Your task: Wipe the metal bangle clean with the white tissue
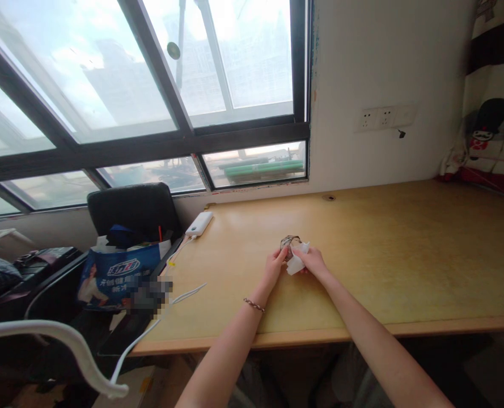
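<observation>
Above the middle of the desk, my left hand (276, 265) is closed on a small rounded object (290, 242), beige-brown with dark bands. Its exact kind is too small to make out. A crumpled white tissue (296, 265) is pinched in my right hand (312, 260) and lies against the near right side of that object. Both hands are close together, thumbs on top. The fingers underneath are mostly hidden. A braided bracelet (254, 305) circles my left wrist.
The wooden desk (405, 255) stands against the wall and window. On its left edge lies a white power bank (199, 224) with a white cable (187, 293). Left of the desk, a black chair (132, 209) holds a blue bag (119, 277). A white curved tube (60, 331) crosses the lower left.
</observation>
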`<state>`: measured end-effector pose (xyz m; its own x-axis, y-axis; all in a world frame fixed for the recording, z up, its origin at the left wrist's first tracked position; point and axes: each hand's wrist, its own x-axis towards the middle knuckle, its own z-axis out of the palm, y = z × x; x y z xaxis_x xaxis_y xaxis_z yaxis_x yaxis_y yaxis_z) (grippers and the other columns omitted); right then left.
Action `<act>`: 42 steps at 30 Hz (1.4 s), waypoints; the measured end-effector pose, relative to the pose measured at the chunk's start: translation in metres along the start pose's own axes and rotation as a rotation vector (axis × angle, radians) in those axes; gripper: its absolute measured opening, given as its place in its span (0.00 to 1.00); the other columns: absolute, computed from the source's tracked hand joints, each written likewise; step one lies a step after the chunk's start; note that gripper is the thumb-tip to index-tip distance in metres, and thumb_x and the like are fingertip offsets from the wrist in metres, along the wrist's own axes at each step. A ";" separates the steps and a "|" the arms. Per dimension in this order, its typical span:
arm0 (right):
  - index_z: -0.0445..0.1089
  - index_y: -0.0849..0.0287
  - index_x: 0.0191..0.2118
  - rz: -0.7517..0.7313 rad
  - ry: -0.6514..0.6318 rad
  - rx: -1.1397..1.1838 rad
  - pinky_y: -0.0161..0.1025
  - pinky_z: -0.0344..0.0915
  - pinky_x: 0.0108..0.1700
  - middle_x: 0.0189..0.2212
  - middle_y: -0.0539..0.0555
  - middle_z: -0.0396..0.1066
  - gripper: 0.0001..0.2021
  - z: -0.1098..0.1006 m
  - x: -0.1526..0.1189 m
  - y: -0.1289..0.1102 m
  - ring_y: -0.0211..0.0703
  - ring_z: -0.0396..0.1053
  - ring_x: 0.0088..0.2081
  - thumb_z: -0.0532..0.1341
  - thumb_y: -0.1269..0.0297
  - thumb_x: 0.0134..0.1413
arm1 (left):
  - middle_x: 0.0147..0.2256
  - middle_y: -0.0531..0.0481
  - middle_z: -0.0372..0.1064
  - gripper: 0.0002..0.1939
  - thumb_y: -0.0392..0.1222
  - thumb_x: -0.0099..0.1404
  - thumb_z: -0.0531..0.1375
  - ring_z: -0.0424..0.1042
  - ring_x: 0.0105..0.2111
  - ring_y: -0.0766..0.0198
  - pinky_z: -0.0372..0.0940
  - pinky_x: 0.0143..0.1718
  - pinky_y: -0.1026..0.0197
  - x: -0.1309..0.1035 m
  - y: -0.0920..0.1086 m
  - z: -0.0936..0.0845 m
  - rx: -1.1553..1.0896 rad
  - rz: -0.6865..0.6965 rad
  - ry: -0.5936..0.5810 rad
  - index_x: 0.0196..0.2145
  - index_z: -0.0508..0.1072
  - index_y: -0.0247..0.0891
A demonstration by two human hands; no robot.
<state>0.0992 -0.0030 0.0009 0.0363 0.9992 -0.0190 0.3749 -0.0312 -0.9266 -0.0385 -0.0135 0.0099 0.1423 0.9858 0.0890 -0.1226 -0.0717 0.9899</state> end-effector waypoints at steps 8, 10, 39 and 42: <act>0.67 0.59 0.21 -0.345 0.080 -0.363 0.32 0.55 0.25 0.20 0.53 0.70 0.13 -0.006 0.002 -0.004 0.38 0.65 0.23 0.55 0.56 0.46 | 0.15 0.47 0.67 0.31 0.64 0.53 0.48 0.66 0.16 0.65 0.61 0.21 0.63 0.000 -0.003 -0.001 0.025 -0.121 0.124 0.21 0.72 0.30; 0.67 0.59 0.21 -0.367 0.041 -0.327 0.31 0.55 0.25 0.20 0.52 0.70 0.12 -0.005 0.000 -0.006 0.38 0.65 0.23 0.55 0.57 0.46 | 0.14 0.47 0.65 0.32 0.65 0.53 0.47 0.65 0.15 0.66 0.60 0.21 0.64 0.000 -0.002 -0.001 0.049 -0.116 0.130 0.16 0.70 0.31; 0.61 0.55 0.37 -0.007 -0.031 0.819 0.34 0.65 0.29 0.33 0.49 0.66 0.14 0.007 -0.011 -0.016 0.39 0.66 0.32 0.58 0.59 0.39 | 0.18 0.49 0.66 0.26 0.56 0.59 0.44 0.64 0.20 0.66 0.54 0.24 0.65 0.000 -0.007 0.001 0.801 -0.021 0.105 0.19 0.68 0.35; 0.63 0.57 0.33 -0.012 -0.055 0.742 0.33 0.64 0.27 0.29 0.49 0.66 0.13 0.005 -0.013 -0.019 0.39 0.65 0.31 0.57 0.54 0.41 | 0.17 0.49 0.65 0.22 0.50 0.60 0.46 0.63 0.19 0.67 0.52 0.23 0.65 0.002 -0.010 -0.004 0.856 -0.029 0.159 0.17 0.67 0.35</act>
<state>0.0872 -0.0150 0.0169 -0.0174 0.9998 -0.0078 -0.3502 -0.0134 -0.9366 -0.0415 -0.0105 -0.0002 -0.0124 0.9940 0.1089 0.6689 -0.0727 0.7398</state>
